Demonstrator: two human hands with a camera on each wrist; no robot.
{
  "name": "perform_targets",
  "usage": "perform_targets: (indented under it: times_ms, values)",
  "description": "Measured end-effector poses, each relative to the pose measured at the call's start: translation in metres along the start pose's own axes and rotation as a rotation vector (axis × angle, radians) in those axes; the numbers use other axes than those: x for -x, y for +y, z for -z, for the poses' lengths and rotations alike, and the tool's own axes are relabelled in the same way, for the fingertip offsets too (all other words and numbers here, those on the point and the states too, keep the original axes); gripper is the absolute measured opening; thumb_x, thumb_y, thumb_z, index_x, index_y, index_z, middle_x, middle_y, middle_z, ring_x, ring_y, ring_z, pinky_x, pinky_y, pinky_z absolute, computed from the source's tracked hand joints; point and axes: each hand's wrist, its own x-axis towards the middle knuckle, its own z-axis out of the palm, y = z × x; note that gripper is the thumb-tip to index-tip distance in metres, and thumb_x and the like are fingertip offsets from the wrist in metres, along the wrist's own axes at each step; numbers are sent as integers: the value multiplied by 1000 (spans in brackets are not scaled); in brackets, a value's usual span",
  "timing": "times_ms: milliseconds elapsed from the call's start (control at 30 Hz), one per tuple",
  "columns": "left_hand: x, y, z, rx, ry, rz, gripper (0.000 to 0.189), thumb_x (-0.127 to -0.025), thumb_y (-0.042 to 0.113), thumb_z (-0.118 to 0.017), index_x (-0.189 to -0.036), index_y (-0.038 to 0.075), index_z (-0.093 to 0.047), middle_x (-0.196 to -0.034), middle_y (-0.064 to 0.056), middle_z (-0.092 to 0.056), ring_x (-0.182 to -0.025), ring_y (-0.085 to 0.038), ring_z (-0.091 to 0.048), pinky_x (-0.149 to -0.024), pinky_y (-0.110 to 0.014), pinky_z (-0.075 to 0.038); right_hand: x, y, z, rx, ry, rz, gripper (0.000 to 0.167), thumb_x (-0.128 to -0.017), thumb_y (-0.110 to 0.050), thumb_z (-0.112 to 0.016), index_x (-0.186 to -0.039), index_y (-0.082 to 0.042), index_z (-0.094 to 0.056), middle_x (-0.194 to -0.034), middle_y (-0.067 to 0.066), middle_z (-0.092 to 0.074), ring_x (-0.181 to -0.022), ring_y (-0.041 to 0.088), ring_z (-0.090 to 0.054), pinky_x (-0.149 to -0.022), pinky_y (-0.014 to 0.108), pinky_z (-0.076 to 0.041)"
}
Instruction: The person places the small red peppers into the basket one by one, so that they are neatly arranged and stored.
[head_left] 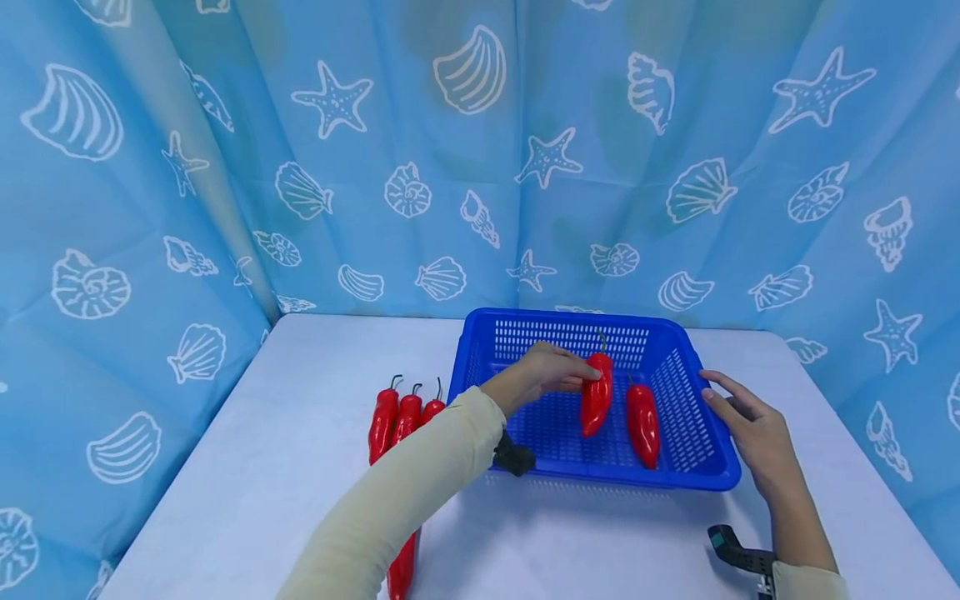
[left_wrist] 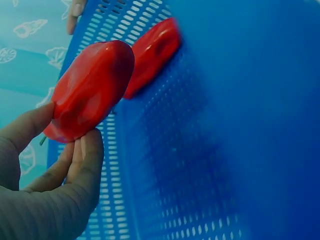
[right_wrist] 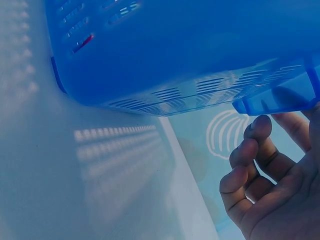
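My left hand (head_left: 543, 371) pinches a red pepper (head_left: 597, 396) between thumb and fingers, above the inside of a blue plastic basket (head_left: 600, 477). The green stem of that pepper points up in the head view. A second red pepper (head_left: 642, 425) lies inside the basket near its right wall; the left wrist view shows it (left_wrist: 152, 55) just beyond the held one. At the basket's right rim, my right hand (head_left: 757, 433) grips the edge. Seen from the right wrist, its fingers (right_wrist: 235, 180) curl below the rim, while the thumb is hard to make out.
Several more red peppers (head_left: 384, 421) lie on the white table (head_left: 247, 467) left of the basket, partly hidden by my left sleeve (head_left: 405, 483). A blue curtain (head_left: 420, 242) with shell prints hangs behind the table and along its sides.
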Motion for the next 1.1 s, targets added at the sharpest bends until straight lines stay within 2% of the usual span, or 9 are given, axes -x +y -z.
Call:
perform_targets:
  times_ms: [67, 267, 533, 700, 900, 1100]
  values:
    - [-2, -1, -5, 2, -4, 12, 18, -82, 5, -81, -96, -1, -71, -88, -12, -72, -86, -26, -73, -94, -43, -54, 0, 0, 1, 2, 1, -1, 71, -96, -61, -52, -155, -23, -39, -146, 29, -44, -132, 53, -39, -98, 76, -35]
    - [-9, 0, -16, 21, -42, 32, 12, -82, 0, -79, -91, -3, -72, -86, -12, -72, -84, -26, -73, -93, -43, -54, 0, 1, 5, -6, 9, 5, 70, -96, -61, -52, -155, -24, -39, -147, 28, -44, -132, 53, -39, -98, 76, -34]
    - [-20, 1, -12, 27, -11, 79, 19, -81, 1, -81, -96, -4, -70, -88, -13, -71, -87, -26, -72, -96, -43, -53, 0, 0, 2, -27, 12, 36, 68, -97, -58, -52, -154, -23, -42, -142, 27, -49, -129, 49, -44, -100, 73, -36]
    - [-25, 0, -11, 15, -33, 94, 21, -83, 1, -79, -100, -5, -69, -91, -13, -71, -92, -26, -72, -95, -41, -54, 1, 1, -1, -32, 11, 32, 67, -97, -58, -52, -154, -23, -42, -140, 27, -51, -128, 47, -46, -101, 71, -37]
    - [-31, -6, -14, -24, -91, 164, 30, -83, -4, -78, -109, -8, -64, -97, -17, -68, -97, -31, -70, -98, -42, -52, 4, 5, -4, -30, 5, 21, 68, -96, -60, -52, -154, -24, -42, -140, 25, -51, -128, 46, -46, -101, 71, -37]
    - [-36, -5, -22, -44, -140, 256, 41, -84, -5, -76, -120, -9, -57, -98, -20, -65, -105, -33, -67, -98, -42, -52, 0, 2, 1, 13, 6, 48, 68, -97, -60, -51, -154, -23, -42, -139, 27, -52, -128, 49, -46, -98, 74, -37]
